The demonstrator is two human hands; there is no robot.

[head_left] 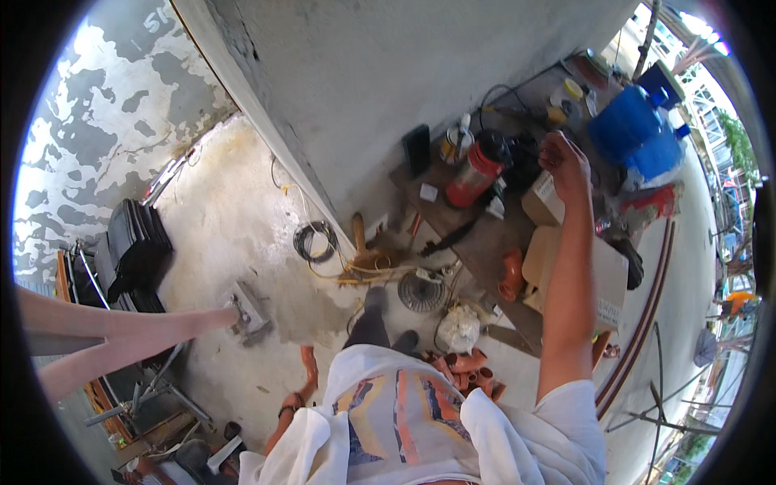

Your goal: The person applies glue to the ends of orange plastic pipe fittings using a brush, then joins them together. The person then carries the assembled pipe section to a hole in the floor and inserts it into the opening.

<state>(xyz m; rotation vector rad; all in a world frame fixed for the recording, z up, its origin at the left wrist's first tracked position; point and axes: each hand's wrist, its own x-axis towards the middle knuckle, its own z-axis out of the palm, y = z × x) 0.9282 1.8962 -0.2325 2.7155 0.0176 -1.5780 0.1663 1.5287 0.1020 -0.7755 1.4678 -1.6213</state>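
Note:
My right arm reaches up over the cluttered table, and my right hand (563, 166) hangs above a cardboard box (543, 198) with its fingers curled. What those fingers hold, if anything, is hidden. Beside the hand is a dark bundle (524, 158), and a red jug with a black top (478, 170) stands to its left. Low at my left side, my left hand (297, 399), with a dark band at the wrist, is closed around an orange pipe fitting (309, 364). More orange pipe fittings (477, 373) lie on the floor before me.
Blue water bottles (634, 129) stand at the table's far right; an open carton (602, 279) sits nearer. A pedestal fan (420, 291) and coiled cable (314, 242) are on the floor. Left are a pale pink pole (162, 323), stacked black chairs (133, 250) and another person (194, 461).

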